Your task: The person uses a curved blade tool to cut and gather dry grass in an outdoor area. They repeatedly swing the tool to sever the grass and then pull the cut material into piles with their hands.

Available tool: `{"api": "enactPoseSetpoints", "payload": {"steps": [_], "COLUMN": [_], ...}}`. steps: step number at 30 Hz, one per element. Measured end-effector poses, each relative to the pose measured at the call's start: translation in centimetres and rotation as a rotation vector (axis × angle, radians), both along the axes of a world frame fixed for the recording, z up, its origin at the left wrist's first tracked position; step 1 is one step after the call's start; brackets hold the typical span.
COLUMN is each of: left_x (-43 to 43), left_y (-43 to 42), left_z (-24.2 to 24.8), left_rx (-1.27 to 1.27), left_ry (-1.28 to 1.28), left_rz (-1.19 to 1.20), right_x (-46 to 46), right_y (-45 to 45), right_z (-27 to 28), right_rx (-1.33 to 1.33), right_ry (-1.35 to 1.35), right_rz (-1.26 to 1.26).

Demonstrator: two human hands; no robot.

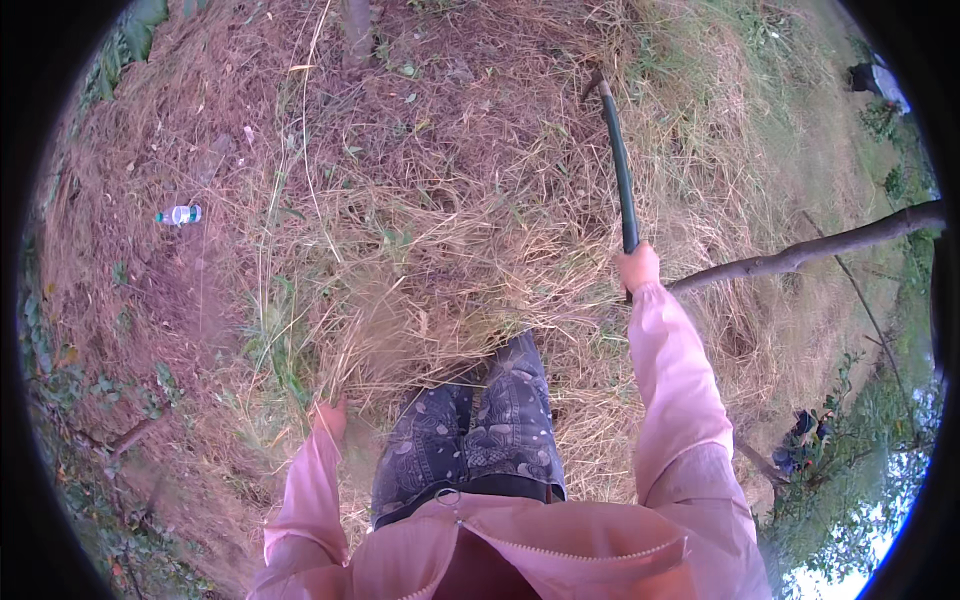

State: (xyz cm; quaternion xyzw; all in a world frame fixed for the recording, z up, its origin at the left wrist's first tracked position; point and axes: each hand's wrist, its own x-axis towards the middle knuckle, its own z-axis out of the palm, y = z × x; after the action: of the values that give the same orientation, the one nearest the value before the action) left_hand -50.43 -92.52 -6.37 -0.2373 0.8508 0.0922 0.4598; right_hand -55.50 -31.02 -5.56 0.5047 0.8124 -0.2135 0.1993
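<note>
My right hand (640,268) grips the lower end of a sickle's long dark-green handle (620,165). The handle points away from me, and the small curved metal blade (593,85) at its far end is over the dry grass. Down by my left thigh, my left hand (328,420) is closed around a bunch of long cut grass (390,352). Its stalks, mostly straw-coloured with some green, spread across the front of my legs and hide my feet.
A bare tree branch (810,251) reaches in from the right, behind my right wrist. A slim trunk (358,34) stands ahead. On the left lies a plastic bottle (180,215). Leafy branches (97,390) border the lower left. A dark-blue shape (802,442) at right is unclear.
</note>
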Motion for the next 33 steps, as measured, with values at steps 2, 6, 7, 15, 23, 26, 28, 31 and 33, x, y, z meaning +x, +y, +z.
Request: {"api": "enactPoseSetpoints", "payload": {"steps": [2,6,7,15,23,26,28,31,33], "left_x": [0.7,1.0,0.8,-0.3,0.2,1.1,1.1,0.6,0.0], "left_y": [0.3,1.2,1.6,4.5,3.7,3.1,3.0,3.7,4.5], "left_z": [0.2,1.2,1.4,2.1,-0.1,-0.7,-0.7,-0.1,0.5], "left_rx": [0.040,-0.017,-0.052,-0.079,-0.080,-0.057,-0.036,-0.025,-0.085], "left_ry": [0.059,-0.006,-0.019,-0.153,-0.175,-0.125,-0.136,-0.162,-0.151], "left_rz": [0.048,0.046,0.018,0.044,-0.041,-0.039,-0.029,-0.036,-0.049], "right_x": [-6.2,-11.5,-11.5,11.8,17.2,10.5,3.6,-7.0,-11.4], "right_y": [2.7,6.0,6.1,-5.6,-3.3,-0.4,1.4,-0.3,-5.4], "right_z": [-3.6,-9.5,-10.8,-4.1,4.9,-2.0,-6.5,-10.1,-10.4], "right_rx": [0.129,0.102,0.055,-0.290,-0.203,-0.223,-0.291,-0.546,-0.886], "right_ry": [-0.025,-0.164,-0.131,-0.246,-0.274,-0.036,0.027,0.275,0.535], "right_rz": [0.121,0.066,-0.013,-0.178,-0.118,-0.309,-0.434,-0.926,-1.229]}}
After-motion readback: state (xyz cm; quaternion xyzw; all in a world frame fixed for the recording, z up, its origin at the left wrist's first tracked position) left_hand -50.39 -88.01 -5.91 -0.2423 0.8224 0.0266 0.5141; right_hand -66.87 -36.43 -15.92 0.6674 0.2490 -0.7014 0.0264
